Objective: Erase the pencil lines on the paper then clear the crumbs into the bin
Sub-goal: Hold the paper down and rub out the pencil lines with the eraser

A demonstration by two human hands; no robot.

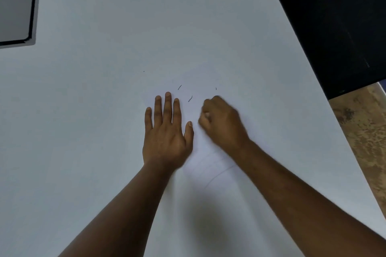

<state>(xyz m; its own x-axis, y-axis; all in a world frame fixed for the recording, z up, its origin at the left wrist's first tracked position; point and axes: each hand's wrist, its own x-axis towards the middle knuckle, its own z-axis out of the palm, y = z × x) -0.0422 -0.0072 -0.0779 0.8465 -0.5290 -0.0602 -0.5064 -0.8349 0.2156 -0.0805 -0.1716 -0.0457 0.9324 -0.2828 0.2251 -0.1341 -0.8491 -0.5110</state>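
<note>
The surface [104,110] is a plain white top filling most of the view; its right edge runs diagonally from the far side toward the near right corner. Beyond that edge lies a mottled brown floor [363,131], with a black boxy object [338,27] standing at the far right. At the far left corner sits a flat grey panel with a dark border [14,4]. No brand, label or legible writing is visible anywhere. The paper [208,173] lies near the middle of the surface, barely distinguishable from it, with faint pencil lines [215,171] showing between the forearms. The left hand [166,131] is spread flat, palm down. The right hand [221,121] is curled into a closed fist, blurred; whether it holds an eraser cannot be determined. A few dark crumbs [190,98] lie just beyond the fingertips.
</note>
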